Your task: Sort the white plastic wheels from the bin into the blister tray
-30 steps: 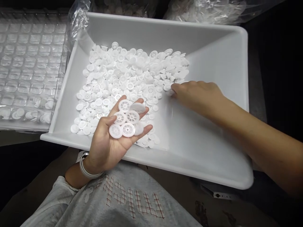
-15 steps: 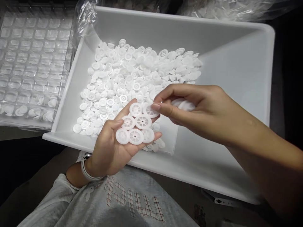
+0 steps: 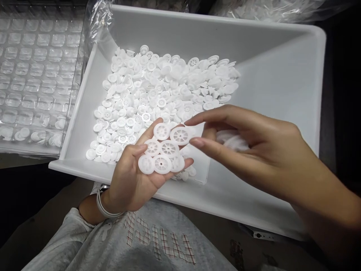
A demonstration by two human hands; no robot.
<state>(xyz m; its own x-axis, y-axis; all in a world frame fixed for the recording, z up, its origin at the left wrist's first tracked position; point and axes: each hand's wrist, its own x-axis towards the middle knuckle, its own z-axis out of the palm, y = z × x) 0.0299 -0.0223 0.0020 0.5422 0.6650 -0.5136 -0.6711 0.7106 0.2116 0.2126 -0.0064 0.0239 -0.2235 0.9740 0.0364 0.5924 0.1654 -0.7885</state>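
Observation:
My left hand [image 3: 132,173] is palm up over the near edge of a white bin, with several white plastic gears [image 3: 161,164] laid out across its palm and fingers. Its thumb presses on one of them. Just to the right is my right hand [image 3: 254,150], its thumb and index finger parted beside the rightmost gear [image 3: 180,135] on the left hand. More white gears [image 3: 232,140] sit in the right palm under the curled fingers, partly hidden and blurred. Behind both hands lies a heap of loose white gears [image 3: 158,86].
The white bin [image 3: 282,82] fills the middle, its right floor bare. At left stands a clear compartment tray [image 3: 34,71], with white pieces in its nearest row. Clear plastic bags [image 3: 259,11] lie behind the bin. A grey shirt [image 3: 135,241] shows below.
My right hand has drawn back to the right and opened its thumb and index finger, letting go of the rightmost gear. My left hand has hardly moved.

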